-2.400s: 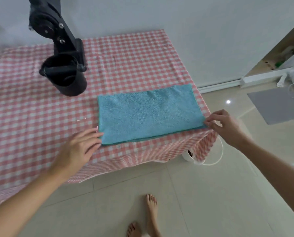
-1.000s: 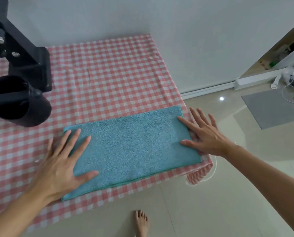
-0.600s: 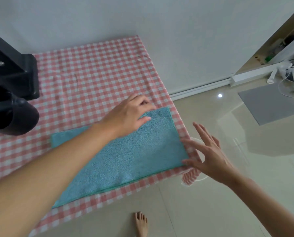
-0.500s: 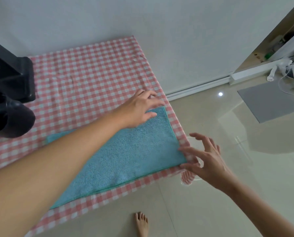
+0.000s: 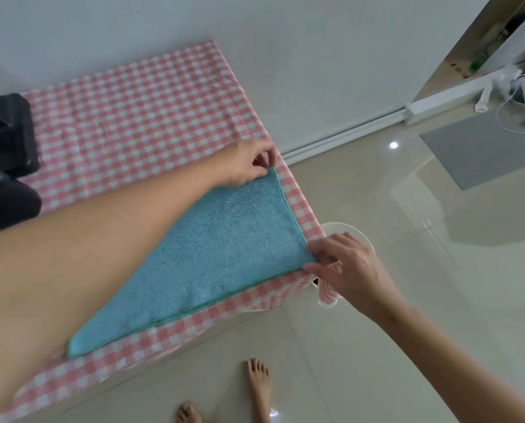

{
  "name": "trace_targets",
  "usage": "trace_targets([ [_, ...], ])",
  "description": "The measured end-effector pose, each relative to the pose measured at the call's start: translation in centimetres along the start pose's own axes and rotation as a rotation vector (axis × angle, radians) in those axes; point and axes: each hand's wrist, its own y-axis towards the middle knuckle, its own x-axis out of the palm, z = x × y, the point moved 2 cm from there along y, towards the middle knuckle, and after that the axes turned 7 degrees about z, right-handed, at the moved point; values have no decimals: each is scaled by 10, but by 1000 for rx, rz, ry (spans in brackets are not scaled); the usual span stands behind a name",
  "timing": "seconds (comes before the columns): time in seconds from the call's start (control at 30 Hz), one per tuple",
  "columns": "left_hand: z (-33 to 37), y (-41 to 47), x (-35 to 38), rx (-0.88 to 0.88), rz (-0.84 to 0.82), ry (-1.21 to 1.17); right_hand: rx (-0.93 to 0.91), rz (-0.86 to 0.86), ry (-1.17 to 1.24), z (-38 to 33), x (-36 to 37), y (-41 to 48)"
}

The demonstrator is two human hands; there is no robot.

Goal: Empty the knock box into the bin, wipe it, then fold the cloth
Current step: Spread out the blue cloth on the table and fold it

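Observation:
A blue cloth (image 5: 224, 254), folded into a long rectangle, lies flat on the table near its front right corner. My left hand (image 5: 249, 161) reaches across and pinches the cloth's far right corner. My right hand (image 5: 343, 264) pinches the near right corner at the table's edge. My left forearm hides the cloth's left part. The black knock box (image 5: 9, 203) shows partly at the left edge of the view.
The table wears a red and white checked tablecloth (image 5: 133, 117) against a white wall. A black stand (image 5: 7, 132) rises above the knock box. A white round bin (image 5: 346, 230) sits on the floor just beyond the table's right corner. My bare feet (image 5: 255, 389) stand on pale tiles.
Both hands went from lying flat on the cloth's two ends to its right end. My left hand crossed over to the far right corner, and both hands closed on the corners.

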Motion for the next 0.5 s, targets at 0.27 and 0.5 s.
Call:
trace_targets([
  [0.27, -5, -21, -22, -24, 106, -225, 499, -202, -46, -23, 10, 27],
  [0.5, -31, -59, -71, 20, 101, -58, 333, 59, 121, -99, -6, 23],
])
